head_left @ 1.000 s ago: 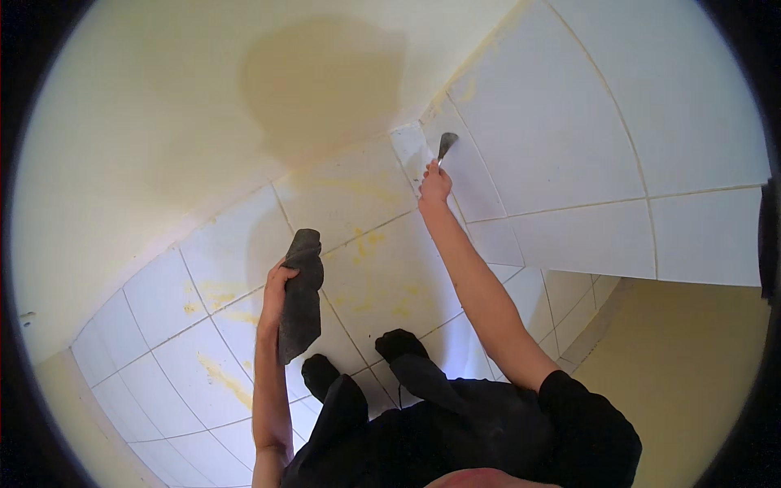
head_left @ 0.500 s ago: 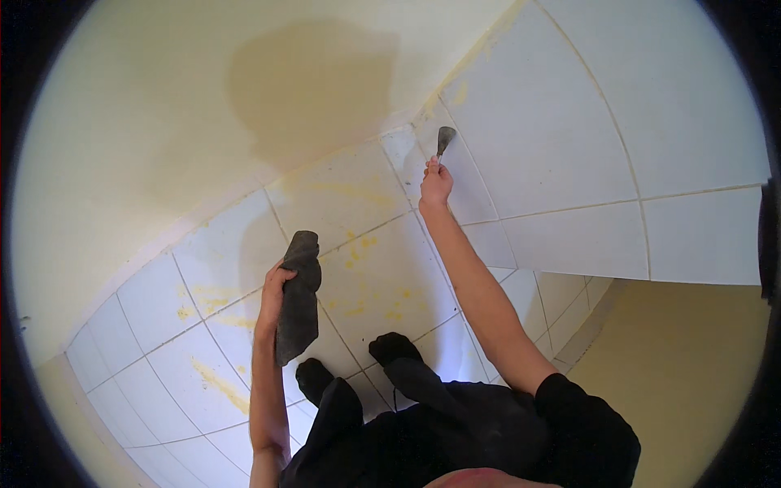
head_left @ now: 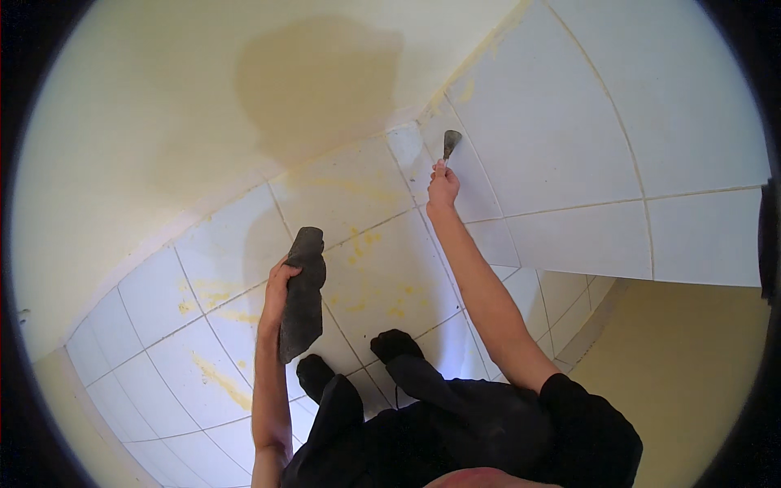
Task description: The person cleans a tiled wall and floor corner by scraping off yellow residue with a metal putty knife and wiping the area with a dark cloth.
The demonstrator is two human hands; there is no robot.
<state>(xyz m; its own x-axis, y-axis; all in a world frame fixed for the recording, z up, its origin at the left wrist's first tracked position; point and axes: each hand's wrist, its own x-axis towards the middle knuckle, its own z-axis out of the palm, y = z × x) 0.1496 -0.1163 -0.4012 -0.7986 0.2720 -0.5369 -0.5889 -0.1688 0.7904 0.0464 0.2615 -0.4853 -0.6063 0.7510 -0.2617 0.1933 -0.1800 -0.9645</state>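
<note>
My left hand (head_left: 280,285) is closed round a dark grey folded cloth (head_left: 303,301), which hangs over the tiled floor. The thumb lies across the cloth's near face. Farther off, my right hand (head_left: 443,185) grips the handle of a scraper (head_left: 451,142); its flared, stained grey blade points away from me. That blade is in front of the white tiled wall (head_left: 553,122), near the inner corner. Whether it touches the tile I cannot tell. Most of the scraper's handle is hidden inside my fingers.
Yellow smears (head_left: 220,382) and spots mark the white tiled floor (head_left: 390,260). A cream wall (head_left: 163,106) rises at the far left, with a shadow on it. My feet in dark socks (head_left: 396,345) stand on the tiles. At the right is a yellowish surface (head_left: 683,366) below the tiled wall's edge.
My right hand and the scraper have shifted slightly right and toward me in the picture. My left hand with the cloth has moved very little. Both grips are unchanged.
</note>
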